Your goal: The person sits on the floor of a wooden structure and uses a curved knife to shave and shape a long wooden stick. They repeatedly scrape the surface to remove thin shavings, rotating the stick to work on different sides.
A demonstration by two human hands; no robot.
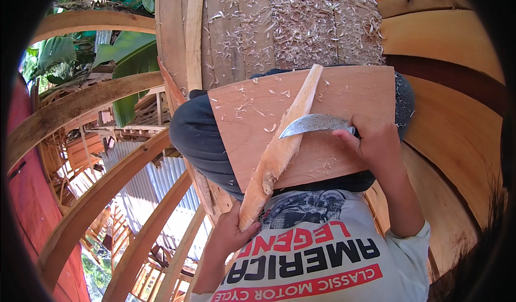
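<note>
1. The long stick of pale, bare wood (287,141) slants across the flat board, thin end up by the far edge, thick end hanging past the near edge.
2. It's roughly shaped: tapered and fairly straight-sided toward the thin end, lumpy lower down, with a rough bulge near the board's near edge.
3. That knife (317,122) has a curved grey blade, speckled dark, lying crosswise over the stick's middle, point leftward; from here I can't tell if its edge is biting.
</note>
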